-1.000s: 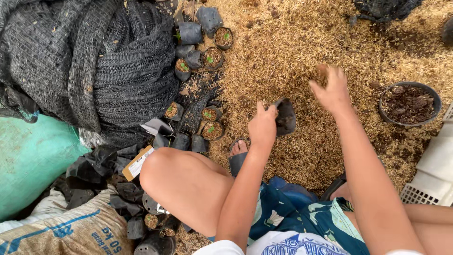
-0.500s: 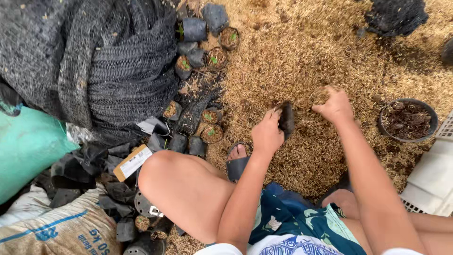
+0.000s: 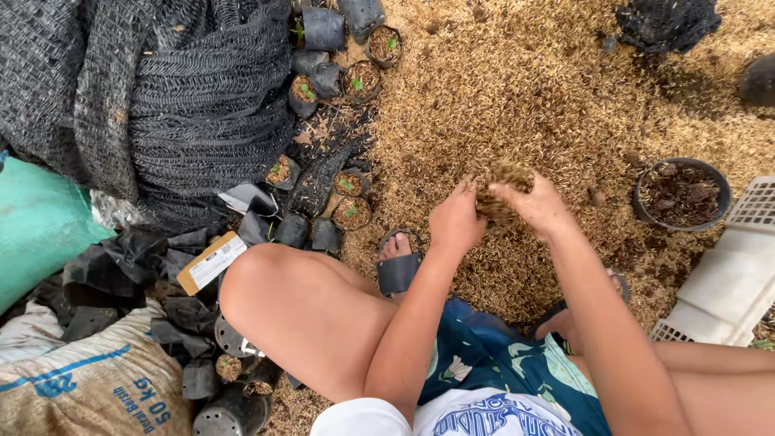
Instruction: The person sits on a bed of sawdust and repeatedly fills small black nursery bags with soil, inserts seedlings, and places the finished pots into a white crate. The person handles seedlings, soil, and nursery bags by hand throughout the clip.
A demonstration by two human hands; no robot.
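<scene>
My left hand (image 3: 454, 223) and my right hand (image 3: 539, 205) meet above the husk-covered ground (image 3: 517, 97). The right hand cups a handful of tan rice husk (image 3: 502, 190) and presses it against the left hand. The left hand's fingers are closed around a small black nursery bag, which is almost wholly hidden between the two hands. My bare left knee (image 3: 266, 282) and a foot in a dark sandal (image 3: 398, 262) sit just left of the hands.
Several small black nursery bags with seedlings (image 3: 351, 198) stand at the left by a heap of black shade net (image 3: 161, 89). A round black pot of soil (image 3: 680, 192) and a white plastic crate (image 3: 739, 274) lie to the right. Sacks (image 3: 89, 379) fill the lower left.
My right hand left the ground with a scoop of husk and came to the left hand. The black bag, in view before, is now covered by both hands.
</scene>
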